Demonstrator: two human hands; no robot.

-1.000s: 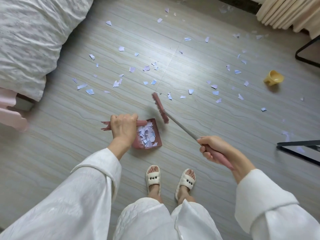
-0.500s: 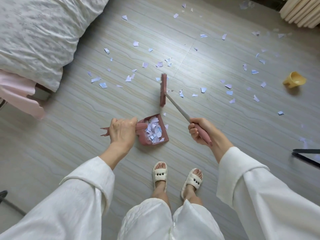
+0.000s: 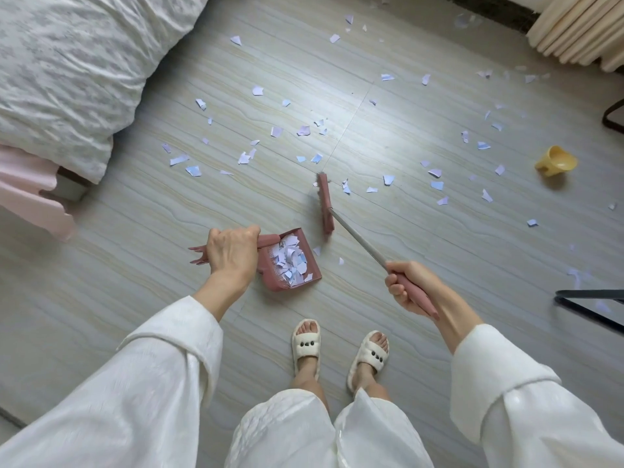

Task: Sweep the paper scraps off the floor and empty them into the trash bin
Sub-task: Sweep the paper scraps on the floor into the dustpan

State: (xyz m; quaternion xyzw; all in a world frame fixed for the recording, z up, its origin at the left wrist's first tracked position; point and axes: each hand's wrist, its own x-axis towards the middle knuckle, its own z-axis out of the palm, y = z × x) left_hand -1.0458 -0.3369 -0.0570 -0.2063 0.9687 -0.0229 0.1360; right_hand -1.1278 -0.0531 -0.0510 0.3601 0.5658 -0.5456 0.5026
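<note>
My left hand [image 3: 231, 253] grips the handle of a pink dustpan [image 3: 270, 275] that rests on the floor and holds a heap of paper scraps [image 3: 291, 261]. My right hand [image 3: 410, 288] grips the pink end of a broom handle. The broom's pink head [image 3: 326, 204] sits on the floor just beyond and right of the dustpan. Two small scraps [image 3: 316, 250] lie between the broom head and the pan. Several pale blue and lilac paper scraps [image 3: 277, 131] are scattered over the grey floor farther out. No trash bin is in view.
A bed with a white quilt [image 3: 74, 72] and pink sheet fills the left. A yellow cup [image 3: 555, 161] lies on its side at right. Black metal furniture legs [image 3: 589, 300] stand at the right edge, a cream curtain [image 3: 574, 28] at top right. My feet wear white slippers [image 3: 305, 342].
The broom head swung out toward the scattered scraps, then came back nearer the dustpan. My right hand moved with it. The dustpan stayed on the floor in my left hand.
</note>
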